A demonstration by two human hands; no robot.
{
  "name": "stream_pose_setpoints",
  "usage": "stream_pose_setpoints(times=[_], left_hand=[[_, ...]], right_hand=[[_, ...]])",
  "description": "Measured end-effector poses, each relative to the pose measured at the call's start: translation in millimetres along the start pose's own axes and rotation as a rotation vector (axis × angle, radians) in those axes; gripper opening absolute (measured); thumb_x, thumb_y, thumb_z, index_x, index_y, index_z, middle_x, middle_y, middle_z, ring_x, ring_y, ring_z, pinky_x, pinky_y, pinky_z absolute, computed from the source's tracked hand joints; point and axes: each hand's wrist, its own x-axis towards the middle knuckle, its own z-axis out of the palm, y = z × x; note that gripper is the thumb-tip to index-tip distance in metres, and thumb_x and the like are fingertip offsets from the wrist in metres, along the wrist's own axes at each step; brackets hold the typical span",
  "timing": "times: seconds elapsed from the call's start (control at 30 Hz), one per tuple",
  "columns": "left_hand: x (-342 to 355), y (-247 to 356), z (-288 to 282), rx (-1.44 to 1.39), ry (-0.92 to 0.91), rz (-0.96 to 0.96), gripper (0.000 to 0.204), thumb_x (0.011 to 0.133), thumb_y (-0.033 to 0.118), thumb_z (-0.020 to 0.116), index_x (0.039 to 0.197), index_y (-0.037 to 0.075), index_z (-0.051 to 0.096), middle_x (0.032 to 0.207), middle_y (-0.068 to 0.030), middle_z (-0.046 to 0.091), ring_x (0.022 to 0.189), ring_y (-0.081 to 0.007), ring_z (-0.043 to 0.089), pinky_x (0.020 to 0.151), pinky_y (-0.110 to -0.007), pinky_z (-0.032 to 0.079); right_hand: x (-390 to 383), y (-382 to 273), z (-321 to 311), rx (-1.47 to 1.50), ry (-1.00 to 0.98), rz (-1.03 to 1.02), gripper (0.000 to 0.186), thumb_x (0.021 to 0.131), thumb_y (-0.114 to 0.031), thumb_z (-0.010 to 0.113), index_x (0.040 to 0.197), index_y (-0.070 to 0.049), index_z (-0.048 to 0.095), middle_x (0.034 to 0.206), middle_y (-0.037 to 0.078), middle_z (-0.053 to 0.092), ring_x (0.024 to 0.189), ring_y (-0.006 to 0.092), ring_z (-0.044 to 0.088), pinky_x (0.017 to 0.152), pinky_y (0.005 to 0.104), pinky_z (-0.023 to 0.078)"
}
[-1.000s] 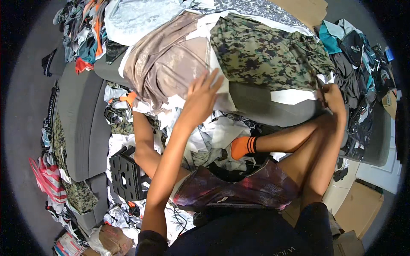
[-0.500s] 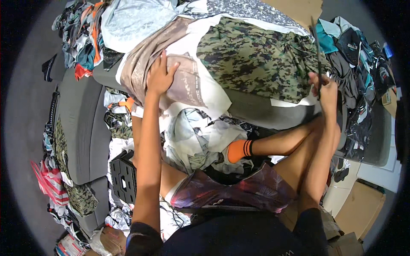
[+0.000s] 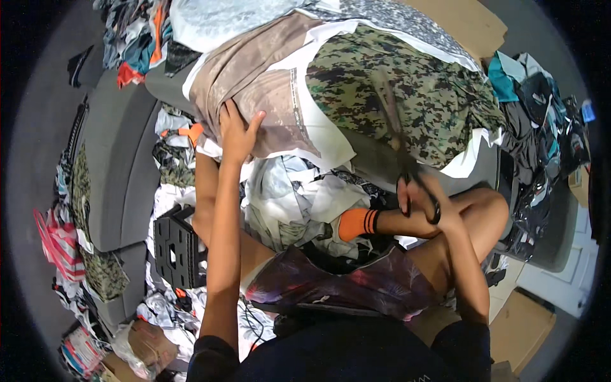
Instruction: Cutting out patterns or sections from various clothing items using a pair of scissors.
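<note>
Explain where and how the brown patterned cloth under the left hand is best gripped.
Best, probably, at its white lower-right corner, coming from the near side, thumb above and fingers beneath. That corner of the brown patterned cloth points toward the person and seems to reach the edge of the grey seat, while the left hand rests farther left.

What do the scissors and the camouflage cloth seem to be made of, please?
The scissors look like metal, judging by the long, thin blades; blur hides their finish. The camouflage cloth looks like thin, matt fabric, judging by its soft wrinkles; the fibre can't be told.
</note>
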Motion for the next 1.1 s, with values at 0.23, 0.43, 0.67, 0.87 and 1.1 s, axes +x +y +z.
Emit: stream_pose_setpoints(times=[0.23,0.43,0.67,0.87,1.1], left_hand=[[-28,61,17,-0.24,0.372,0.251,0.061,0.083,0.028,0.068,0.132,0.001,0.045,0.139,-0.0221,0.039,0.124,-0.0382,0.043,0.106,-0.044,0.032],[-20,87,23,-0.296,-0.137,0.553,0.056,0.079,0.029,0.071,0.131,0.014,0.053,0.14,-0.0037,0.047,0.13,-0.0259,0.043,0.108,-0.039,0.031],[-20,89,29,-0.17,-0.026,0.603,0.064,0.079,0.042,0.07,0.135,0.018,0.052,0.14,0.003,0.049,0.135,-0.0219,0.037,0.109,-0.038,0.028],[-21,83,35,-0.124,0.061,0.579,0.073,0.076,0.054,0.067,0.138,0.021,0.049,0.144,0.0086,0.045,0.137,-0.0176,0.035,0.11,-0.036,0.025],[-21,77,41,-0.126,0.072,0.572,0.078,0.075,0.057,0.066,0.142,0.024,0.045,0.146,0.0116,0.042,0.139,-0.0156,0.032,0.111,-0.037,0.025]], right_hand=[[-31,-22,12,-0.232,-0.195,0.421,0.023,0.086,-0.022,0.067,0.078,-0.005,0.055,0.065,-0.002,0.05,0.059,0.0088,0.042,0.055,0.0224,0.035],[-13,-11,14,-0.215,-0.184,0.346,0.027,0.086,-0.026,0.068,0.075,-0.007,0.051,0.062,-0.002,0.048,0.053,0.007,0.043,0.051,0.0206,0.035],[19,-5,22,-0.279,-0.196,0.315,0.029,0.085,-0.028,0.069,0.074,-0.008,0.051,0.06,-0.003,0.046,0.052,0.0069,0.042,0.048,0.0204,0.034],[24,-5,27,-0.343,-0.176,0.312,0.029,0.084,-0.027,0.069,0.072,-0.008,0.051,0.06,-0.002,0.046,0.05,0.0068,0.041,0.047,0.0205,0.034],[28,-13,21,-0.455,-0.172,0.328,0.03,0.084,-0.027,0.068,0.07,-0.007,0.051,0.059,-0.002,0.046,0.046,0.0068,0.04,0.043,0.0214,0.036]])
